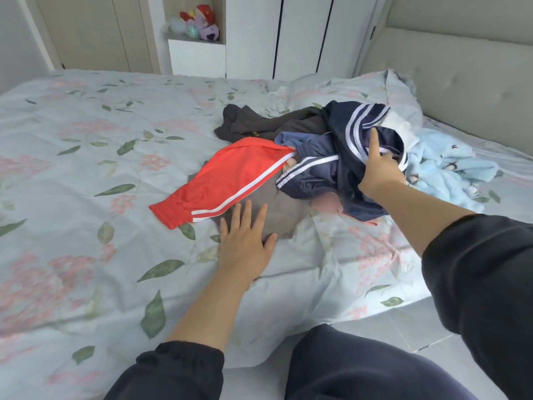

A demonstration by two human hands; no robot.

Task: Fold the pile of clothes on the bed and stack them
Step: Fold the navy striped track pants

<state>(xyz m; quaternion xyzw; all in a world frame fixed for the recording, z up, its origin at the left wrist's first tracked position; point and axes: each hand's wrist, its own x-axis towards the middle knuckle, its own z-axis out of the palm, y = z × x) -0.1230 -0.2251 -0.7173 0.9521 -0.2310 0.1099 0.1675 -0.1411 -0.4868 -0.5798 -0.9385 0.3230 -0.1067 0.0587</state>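
Note:
A heap of clothes lies on the bed's right half. A navy garment with white stripes (346, 145) tops it, and my right hand (377, 168) grips its fabric, index finger raised. A red sleeve with white stripes (230, 174) stretches out to the left. Under it lies a grey garment (282, 215); my left hand (245, 241) rests flat on its near edge, fingers spread. A dark brown garment (259, 122) lies behind the heap. A light blue fleece piece (450, 166) sits to the right.
The bed wears a pale floral sheet (86, 168), with a pillow (340, 88) by the padded headboard (476, 82). White wardrobes stand behind, with plush toys (199, 23) in a niche. My knee (360, 368) and grey floor tiles (418, 330) are at the bed's near edge.

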